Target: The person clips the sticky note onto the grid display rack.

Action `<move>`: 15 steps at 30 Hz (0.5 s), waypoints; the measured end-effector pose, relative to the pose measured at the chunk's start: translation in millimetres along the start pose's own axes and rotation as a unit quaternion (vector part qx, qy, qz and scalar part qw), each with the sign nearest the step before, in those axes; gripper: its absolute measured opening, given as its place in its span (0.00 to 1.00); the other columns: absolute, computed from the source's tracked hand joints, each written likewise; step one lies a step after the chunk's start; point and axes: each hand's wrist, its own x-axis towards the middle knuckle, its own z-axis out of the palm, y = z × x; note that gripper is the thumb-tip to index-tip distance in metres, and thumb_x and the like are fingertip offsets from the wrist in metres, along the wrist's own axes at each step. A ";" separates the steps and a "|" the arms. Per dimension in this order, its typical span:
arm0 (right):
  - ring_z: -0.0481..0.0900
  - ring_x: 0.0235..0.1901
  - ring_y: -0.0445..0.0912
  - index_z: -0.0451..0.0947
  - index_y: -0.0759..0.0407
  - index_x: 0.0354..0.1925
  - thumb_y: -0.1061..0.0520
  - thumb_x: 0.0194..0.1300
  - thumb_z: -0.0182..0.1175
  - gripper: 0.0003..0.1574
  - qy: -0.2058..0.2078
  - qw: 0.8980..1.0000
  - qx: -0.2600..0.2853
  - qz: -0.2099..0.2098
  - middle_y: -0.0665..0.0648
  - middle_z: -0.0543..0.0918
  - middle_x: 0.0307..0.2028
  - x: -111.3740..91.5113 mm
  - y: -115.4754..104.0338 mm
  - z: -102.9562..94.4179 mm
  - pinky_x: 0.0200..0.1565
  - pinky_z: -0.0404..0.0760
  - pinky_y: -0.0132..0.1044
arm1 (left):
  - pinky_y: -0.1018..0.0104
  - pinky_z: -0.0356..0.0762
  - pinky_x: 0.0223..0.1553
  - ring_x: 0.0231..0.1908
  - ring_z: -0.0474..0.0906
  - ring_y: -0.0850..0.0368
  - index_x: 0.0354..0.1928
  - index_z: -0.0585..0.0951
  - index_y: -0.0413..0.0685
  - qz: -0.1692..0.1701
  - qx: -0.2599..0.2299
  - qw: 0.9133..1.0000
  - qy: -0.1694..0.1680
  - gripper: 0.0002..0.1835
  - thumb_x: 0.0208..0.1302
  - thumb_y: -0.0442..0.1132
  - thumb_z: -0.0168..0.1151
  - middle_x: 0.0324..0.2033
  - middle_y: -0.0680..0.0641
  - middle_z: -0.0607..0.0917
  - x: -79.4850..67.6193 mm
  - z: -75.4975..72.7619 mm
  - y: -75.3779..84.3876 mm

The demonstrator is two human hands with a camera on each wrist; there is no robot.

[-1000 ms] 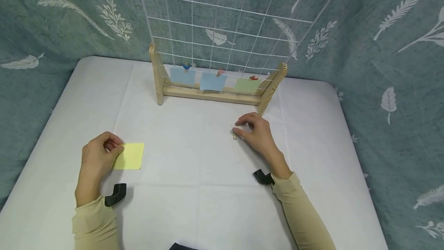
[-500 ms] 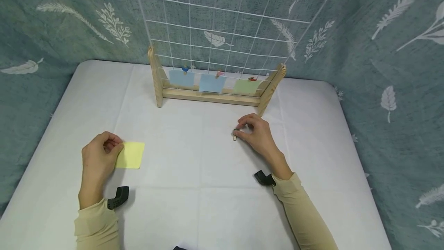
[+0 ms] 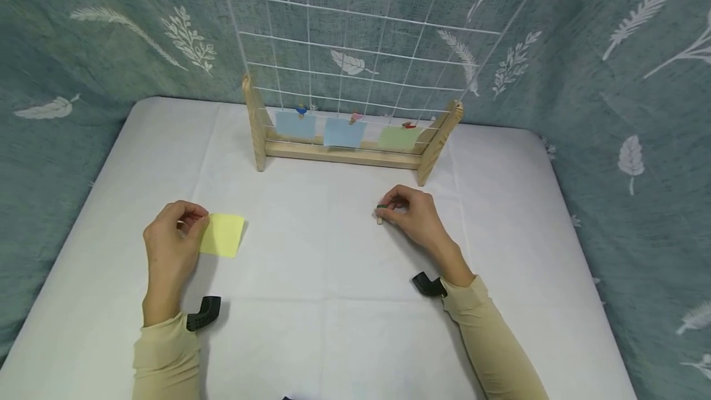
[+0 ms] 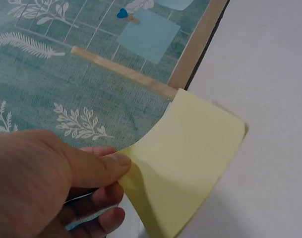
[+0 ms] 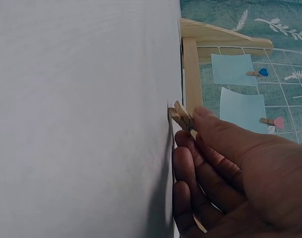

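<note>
My left hand [image 3: 173, 245] pinches the left edge of a square yellow paper note [image 3: 223, 235] between thumb and fingers. In the left wrist view that note [image 4: 190, 148] bends slightly, raised off the table. On the right, my right hand [image 3: 413, 215] pinches a small wooden clothespin [image 5: 179, 115] between thumb and index finger. The clothespin's wooden tips stand apart in the right wrist view, and its metal spring shows at the fingertips. A dark green bit shows at its top in the head view; the rest is hidden by the fingers.
At the back stands a wooden rack [image 3: 344, 154] with a white wire grid [image 3: 378, 52]. Two blue notes, left [image 3: 295, 125] and middle [image 3: 344, 133], and a green note [image 3: 400, 138] hang there by small decorated clothespins. A white cloth [image 3: 311, 332] covers the table.
My left hand has moved right and a little away from me, raising the yellow note off the table. The right hand stays almost in place with the clothespin, more of whose green top now shows.
</note>
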 end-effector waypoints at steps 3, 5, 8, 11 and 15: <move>0.88 0.36 0.45 0.85 0.55 0.39 0.55 0.63 0.77 0.11 -0.003 1.000 0.003 -0.001 0.52 0.88 0.33 0.1 1.4 0.1 0.45 0.84 0.41 | 0.77 0.68 0.38 0.33 0.73 0.62 0.37 0.87 0.40 0.011 -0.006 1.000 0.000 0.06 0.62 0.23 0.72 0.35 0.42 0.87 0.9 2.3 3.6; 0.88 0.36 0.45 0.85 0.56 0.39 0.56 0.63 0.77 0.10 -0.005 1.000 0.003 0.000 0.52 0.88 0.33 0.0 2.8 -0.2 0.44 0.84 0.40 | 0.76 0.69 0.38 0.34 0.74 0.60 0.37 0.87 0.39 0.020 -0.010 1.000 0.000 0.06 0.62 0.23 0.71 0.35 0.43 0.87 1.9 4.4 6.2; 0.88 0.36 0.44 0.85 0.56 0.39 0.56 0.63 0.77 0.10 -0.007 1.000 0.005 -0.002 0.52 0.88 0.33 0.3 2.6 -1.4 0.44 0.84 0.39 | 0.76 0.69 0.37 0.33 0.74 0.59 0.37 0.87 0.39 0.038 -0.014 0.999 0.005 0.06 0.62 0.22 0.71 0.34 0.43 0.87 4.2 8.5 9.2; 0.88 0.35 0.44 0.85 0.56 0.39 0.57 0.63 0.77 0.10 -0.007 1.000 0.007 -0.004 0.52 0.88 0.33 0.8 1.2 -2.5 0.43 0.83 0.38 | 0.75 0.70 0.37 0.32 0.74 0.60 0.36 0.87 0.39 0.054 -0.022 0.998 0.004 0.06 0.62 0.22 0.71 0.34 0.43 0.88 5.9 12.2 12.6; 0.88 0.36 0.45 0.85 0.56 0.40 0.57 0.64 0.76 0.10 -0.011 1.000 0.004 -0.004 0.52 0.89 0.34 1.6 -0.1 -2.6 0.43 0.84 0.37 | 0.74 0.72 0.37 0.33 0.76 0.60 0.36 0.88 0.40 0.067 -0.035 0.997 -0.002 0.06 0.62 0.23 0.72 0.34 0.44 0.89 9.0 12.9 17.7</move>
